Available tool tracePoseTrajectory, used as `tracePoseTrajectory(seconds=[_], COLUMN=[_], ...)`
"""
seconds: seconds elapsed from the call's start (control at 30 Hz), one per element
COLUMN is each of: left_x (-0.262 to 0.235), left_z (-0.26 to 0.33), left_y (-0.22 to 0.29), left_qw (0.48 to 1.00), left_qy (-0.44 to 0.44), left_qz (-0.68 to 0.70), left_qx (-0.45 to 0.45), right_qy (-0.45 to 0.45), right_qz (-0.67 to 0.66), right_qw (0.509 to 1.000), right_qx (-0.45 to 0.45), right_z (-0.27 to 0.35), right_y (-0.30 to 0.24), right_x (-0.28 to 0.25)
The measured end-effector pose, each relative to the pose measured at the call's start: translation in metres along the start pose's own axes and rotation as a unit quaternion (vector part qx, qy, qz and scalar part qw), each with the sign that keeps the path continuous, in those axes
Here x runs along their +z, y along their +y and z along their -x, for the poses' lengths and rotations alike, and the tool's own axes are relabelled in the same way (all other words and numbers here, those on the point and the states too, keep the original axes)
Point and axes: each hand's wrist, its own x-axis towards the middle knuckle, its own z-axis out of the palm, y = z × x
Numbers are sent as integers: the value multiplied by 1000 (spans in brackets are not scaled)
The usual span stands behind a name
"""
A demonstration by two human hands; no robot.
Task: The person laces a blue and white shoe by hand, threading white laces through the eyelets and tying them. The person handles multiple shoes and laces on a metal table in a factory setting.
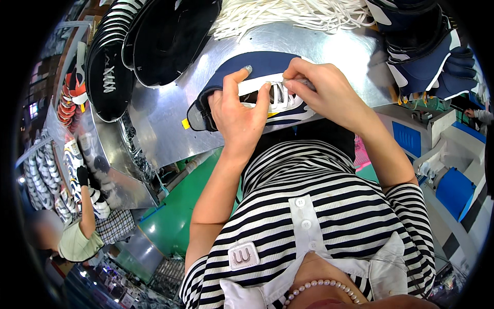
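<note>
The left hand clamps the navy and white sneaker across its laced throat, thumb on the far side and fingers curled over the near side, while the right hand has its grip pinched together on a white shoelace just right of the left fingertips. The sneaker lies on its side at the near edge of the metal desk, toe pointing left. Loose white laces are heaped at the far edge, black shoe uppers are stacked far left, and navy uppers lie far right.
</note>
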Motion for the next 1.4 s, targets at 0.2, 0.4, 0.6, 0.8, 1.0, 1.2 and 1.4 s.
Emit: tracePoseTrajectory(seconds=[0.2,0.4,0.6,0.8,1.0,1.2,1.4], left_x=[0,-13,6,-30,-32,-29,-14], left_z=[9,6,-2,-16,-25,-30,-34], left_y=[4,-2,-5,3,5,7,2], left_qw=[990,944,992,858,832,840,894], left_qy=[-59,-55,-6,-224,-237,-225,-207], left_qz=[130,290,106,404,430,420,339], left_qx=[-9,-150,-63,-222,-258,-259,-209], right_qy=[1,-32,185,237,113,122,61], right_qz=[161,132,10,-49,52,-89,-133], right_qw=[985,990,982,969,975,982,977], right_qx=[-59,30,-37,49,-185,-114,-154], right_z=[-19,-5,1,-2,-1,-2,25], right_y=[-8,-21,13,26,10,1,-7], right_x=[28,-11,30,37,27,23,38])
